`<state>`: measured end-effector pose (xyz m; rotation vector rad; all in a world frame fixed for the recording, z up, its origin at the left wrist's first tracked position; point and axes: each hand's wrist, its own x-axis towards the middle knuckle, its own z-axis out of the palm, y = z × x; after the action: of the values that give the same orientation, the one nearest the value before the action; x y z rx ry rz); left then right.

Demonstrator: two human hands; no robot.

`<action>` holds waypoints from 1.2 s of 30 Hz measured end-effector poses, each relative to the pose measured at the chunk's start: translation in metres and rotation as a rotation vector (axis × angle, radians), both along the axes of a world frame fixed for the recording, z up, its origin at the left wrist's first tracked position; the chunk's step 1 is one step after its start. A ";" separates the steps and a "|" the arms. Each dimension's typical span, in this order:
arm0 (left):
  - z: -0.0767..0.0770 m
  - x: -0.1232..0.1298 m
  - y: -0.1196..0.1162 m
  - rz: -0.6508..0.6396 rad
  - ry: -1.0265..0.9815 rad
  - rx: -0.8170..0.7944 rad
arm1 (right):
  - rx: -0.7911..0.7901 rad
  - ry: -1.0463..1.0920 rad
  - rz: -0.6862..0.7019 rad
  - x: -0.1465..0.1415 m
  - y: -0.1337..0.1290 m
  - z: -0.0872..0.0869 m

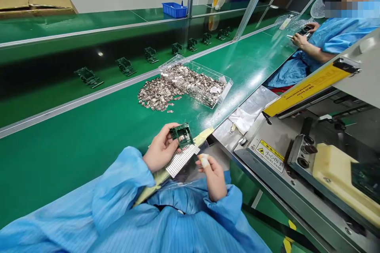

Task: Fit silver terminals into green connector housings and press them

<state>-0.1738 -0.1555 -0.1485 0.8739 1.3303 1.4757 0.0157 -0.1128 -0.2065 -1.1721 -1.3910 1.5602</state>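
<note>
My left hand [162, 148] grips a dark green plastic frame [184, 132] with a square opening, holding it above the near edge of the green table. Just below it lies a sheet of small white rectangular pieces [181, 161] on a strip of yellow material [204, 136]. To the right of that sheet is my right hand [212, 174], its thumb and fingers pinched together. A white covering wraps one fingertip, and whatever the pinch holds is too small to make out. Beyond both hands, small metal pieces [157, 94] lie heaped beside a clear plastic tray [227, 87] full of the same pieces.
Several dark green frames [126, 66] stand in a row on the belt behind the table. A machine with a yellow bar [308, 87] is close on my right. A co-worker [335, 39] in blue sits farther along. A blue basket [174, 10] rests on the back ledge.
</note>
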 end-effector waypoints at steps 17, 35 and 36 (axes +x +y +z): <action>-0.013 0.002 0.015 -0.025 0.251 -0.021 | 0.299 -0.071 0.083 -0.029 -0.006 -0.024; -0.018 0.001 0.010 -0.010 -0.097 0.100 | 0.054 -0.141 0.118 0.017 0.013 0.045; -0.018 0.002 0.009 -0.017 -0.102 0.110 | 0.063 -0.116 0.083 0.017 0.013 0.052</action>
<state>-0.1719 -0.1466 -0.1668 0.8666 1.1733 1.5708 0.0323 -0.0994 -0.1543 -1.1968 -1.5704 1.5141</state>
